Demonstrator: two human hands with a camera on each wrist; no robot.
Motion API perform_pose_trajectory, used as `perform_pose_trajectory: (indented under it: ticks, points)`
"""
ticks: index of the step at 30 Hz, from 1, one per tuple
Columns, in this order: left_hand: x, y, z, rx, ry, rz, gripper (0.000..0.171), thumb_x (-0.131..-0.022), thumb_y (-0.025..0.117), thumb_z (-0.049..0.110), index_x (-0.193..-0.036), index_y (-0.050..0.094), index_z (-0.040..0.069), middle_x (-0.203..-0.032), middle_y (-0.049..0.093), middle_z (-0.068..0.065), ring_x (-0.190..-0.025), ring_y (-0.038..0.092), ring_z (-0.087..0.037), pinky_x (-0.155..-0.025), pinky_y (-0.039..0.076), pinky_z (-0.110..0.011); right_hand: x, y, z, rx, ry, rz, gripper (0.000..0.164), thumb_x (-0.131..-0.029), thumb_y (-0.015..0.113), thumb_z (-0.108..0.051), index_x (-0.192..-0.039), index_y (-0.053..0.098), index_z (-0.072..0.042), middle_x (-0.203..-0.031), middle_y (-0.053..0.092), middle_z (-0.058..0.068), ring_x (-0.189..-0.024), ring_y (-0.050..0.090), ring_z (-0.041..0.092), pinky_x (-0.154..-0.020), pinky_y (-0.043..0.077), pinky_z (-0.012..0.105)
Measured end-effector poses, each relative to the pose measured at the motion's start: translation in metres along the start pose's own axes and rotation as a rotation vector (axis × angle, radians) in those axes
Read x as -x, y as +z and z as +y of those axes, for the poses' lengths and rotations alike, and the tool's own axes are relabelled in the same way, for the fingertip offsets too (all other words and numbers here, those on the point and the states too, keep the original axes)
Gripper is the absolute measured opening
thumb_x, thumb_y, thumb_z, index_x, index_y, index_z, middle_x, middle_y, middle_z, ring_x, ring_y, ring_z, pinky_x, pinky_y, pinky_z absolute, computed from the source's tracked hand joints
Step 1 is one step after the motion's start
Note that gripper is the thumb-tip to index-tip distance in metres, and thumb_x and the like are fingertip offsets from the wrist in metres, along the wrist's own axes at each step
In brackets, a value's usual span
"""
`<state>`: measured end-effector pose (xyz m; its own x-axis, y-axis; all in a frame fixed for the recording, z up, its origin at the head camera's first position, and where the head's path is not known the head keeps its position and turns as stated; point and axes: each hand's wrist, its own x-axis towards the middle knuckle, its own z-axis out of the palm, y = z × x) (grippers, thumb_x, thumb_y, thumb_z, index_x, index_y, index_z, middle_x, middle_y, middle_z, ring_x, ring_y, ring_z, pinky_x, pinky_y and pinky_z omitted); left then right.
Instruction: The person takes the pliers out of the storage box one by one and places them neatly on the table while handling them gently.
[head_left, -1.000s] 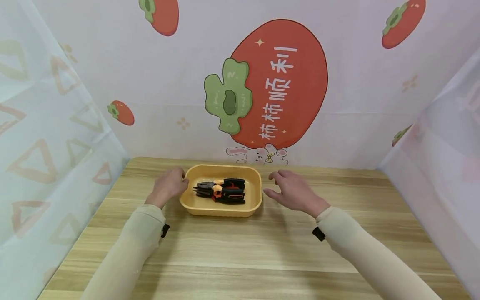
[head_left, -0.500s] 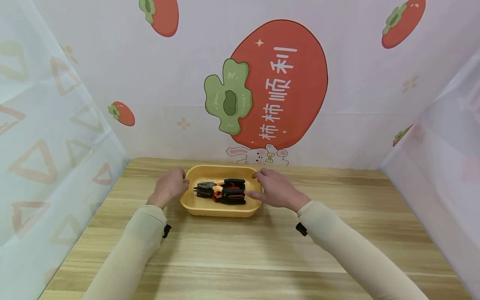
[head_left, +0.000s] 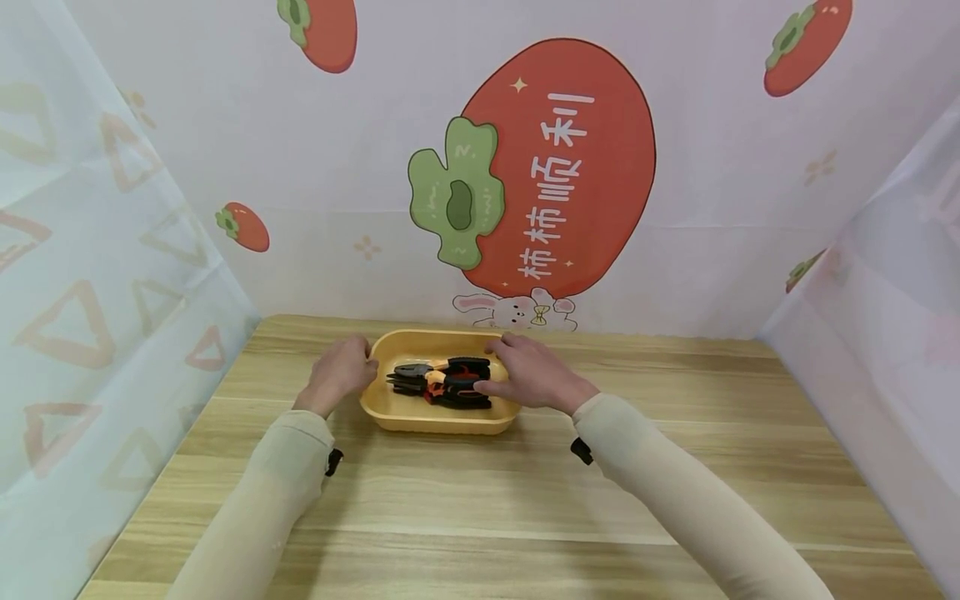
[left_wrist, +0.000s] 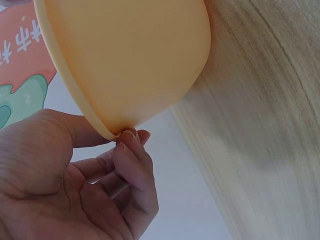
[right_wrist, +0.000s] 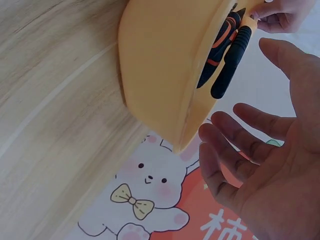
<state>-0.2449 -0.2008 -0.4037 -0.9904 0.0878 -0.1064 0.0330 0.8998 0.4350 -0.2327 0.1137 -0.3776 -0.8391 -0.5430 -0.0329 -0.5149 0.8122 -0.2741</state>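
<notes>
A yellow plastic tray (head_left: 435, 426) stands on the wooden table, with several pliers (head_left: 453, 382) lying in a heap inside. Their black handles point right, and the jaws point left. My left hand (head_left: 337, 377) pinches the rim at the tray's left end; the left wrist view shows thumb and fingertips on the tray's edge (left_wrist: 122, 60). Over the right end hovers my right hand (head_left: 534, 375), its thumb near the plier handles. In the right wrist view its fingers (right_wrist: 227, 132) are spread and hold nothing, beside the black handle (right_wrist: 231, 65).
The wooden table (head_left: 465, 508) extends in front of the tray and to its right. Close behind it rises a white backdrop (head_left: 360, 275) with a printed persimmon (head_left: 592, 200). White sheets (head_left: 97, 275) flank the table.
My right hand has moved left from beside the tray to above its right end. The left hand keeps its pinch on the rim, and the tray has stayed in place.
</notes>
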Motion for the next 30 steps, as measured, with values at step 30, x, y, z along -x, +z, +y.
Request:
perform_pose_trajectory:
  ticks: [30]
  points:
    - [-0.002,0.001,0.0,0.025,-0.005,-0.012,0.025,-0.099,0.057,0.013,-0.112,0.061,-0.008,-0.091,0.063,-0.017,-0.072,0.058,-0.025,-0.058,0.046,-0.034,-0.03,0.006,-0.017,0.006,0.044,-0.084,0.085,-0.087,0.072,-0.06,-0.15,0.047,-0.009,-0.156,0.039,0.015,-0.145,0.033,0.034,-0.117,0.028,0.053]
